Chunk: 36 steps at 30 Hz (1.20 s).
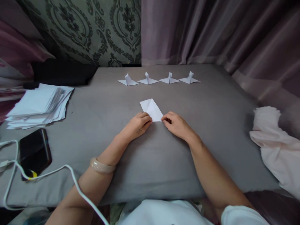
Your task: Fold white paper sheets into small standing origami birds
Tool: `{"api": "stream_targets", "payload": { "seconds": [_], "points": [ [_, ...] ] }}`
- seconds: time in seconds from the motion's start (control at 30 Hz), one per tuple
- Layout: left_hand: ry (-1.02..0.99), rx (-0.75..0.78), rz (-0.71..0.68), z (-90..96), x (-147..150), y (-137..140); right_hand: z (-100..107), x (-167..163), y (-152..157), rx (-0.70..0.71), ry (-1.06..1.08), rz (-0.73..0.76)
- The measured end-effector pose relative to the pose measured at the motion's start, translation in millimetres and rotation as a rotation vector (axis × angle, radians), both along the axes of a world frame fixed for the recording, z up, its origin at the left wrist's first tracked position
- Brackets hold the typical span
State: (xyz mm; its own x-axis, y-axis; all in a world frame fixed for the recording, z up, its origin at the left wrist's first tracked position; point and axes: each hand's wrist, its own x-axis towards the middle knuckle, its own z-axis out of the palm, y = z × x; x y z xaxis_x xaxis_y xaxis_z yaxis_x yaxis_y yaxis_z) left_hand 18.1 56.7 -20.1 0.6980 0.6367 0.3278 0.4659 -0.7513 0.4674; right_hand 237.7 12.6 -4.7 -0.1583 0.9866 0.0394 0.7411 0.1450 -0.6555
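A folded piece of white paper (pixel 153 110) lies on the grey cloth-covered table, with crease lines showing on it. My left hand (pixel 140 124) is closed on its lower left edge, fingertips pressed together and partly hiding that side. At the lower right corner, my right hand (pixel 175 124) pinches the paper between thumb and forefinger. Beyond the hands stands a row of several folded white paper birds (pixel 169 78), each with flat wings spread and a raised middle.
A stack of white paper sheets (pixel 38 104) lies at the left. Nearer me are a dark phone (pixel 35 151) and a white cable (pixel 67 168) that crosses over my left forearm. Pale pink cloth (pixel 276 143) is bunched at the right edge. Curtains (pixel 206 31) hang behind the table (pixel 222 125).
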Motion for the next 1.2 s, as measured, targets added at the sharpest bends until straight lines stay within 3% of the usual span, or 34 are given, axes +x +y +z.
{"api": "stream_targets", "payload": {
  "seconds": [0.13,0.27,0.63,0.83,0.97,1.2],
  "points": [
    [0.028,-0.061,-0.01,-3.0,-1.6,5.0,1.1,7.6,2.5,-0.097,0.116,-0.059],
    [0.097,-0.013,-0.084,-3.0,-4.4,6.4,3.6,10.6,3.1,-0.157,0.154,-0.078],
    [0.158,-0.003,-0.107,-3.0,-4.0,6.8,2.4,13.0,4.4,-0.158,0.16,-0.093],
    [0.199,0.022,-0.115,-1.3,-3.8,5.7,-4.9,-15.4,15.1,0.03,0.332,-0.209],
    [0.235,0.042,-0.109,-0.4,-4.5,3.0,-14.7,-34.5,18.8,0.005,0.311,-0.19],
    [0.23,-0.004,-0.079,5.8,-14.7,1.9,-19.1,-37.9,16.2,-0.069,0.203,-0.227]
  ]
}}
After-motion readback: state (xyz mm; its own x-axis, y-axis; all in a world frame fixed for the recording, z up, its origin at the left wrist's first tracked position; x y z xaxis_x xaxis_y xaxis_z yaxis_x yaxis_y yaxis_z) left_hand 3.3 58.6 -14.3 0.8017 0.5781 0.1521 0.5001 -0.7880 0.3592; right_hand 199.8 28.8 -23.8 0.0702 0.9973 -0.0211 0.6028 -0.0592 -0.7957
